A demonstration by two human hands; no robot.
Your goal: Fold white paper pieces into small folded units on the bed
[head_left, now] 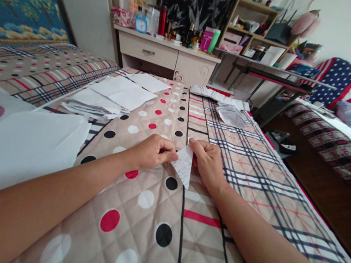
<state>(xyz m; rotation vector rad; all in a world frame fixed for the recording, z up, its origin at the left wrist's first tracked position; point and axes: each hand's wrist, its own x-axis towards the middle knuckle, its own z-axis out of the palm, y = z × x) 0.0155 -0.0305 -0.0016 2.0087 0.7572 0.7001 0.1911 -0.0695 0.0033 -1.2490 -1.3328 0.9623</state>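
Observation:
Between my two hands is a small folded piece of paper (183, 165), white with lines of writing or print, its lower end tapering to a point. My left hand (155, 151) pinches its left corner between thumb and fingers. On the other side, my right hand (206, 160) grips the right edge, thumb at the top and the other fingers curled behind. The paper is held just over the quilted bedspread (143, 214) with its dots and plaid bands. Whether it touches the cloth I cannot tell.
Loose white sheets (111, 95) lie in a pile at the left. Nearer stands a white plastic bag (22, 139). Toward the far right edge are a long pleated paper strip (217, 96) and a small stack of folded papers (230, 114). A dresser (163, 55) stands beyond the bed.

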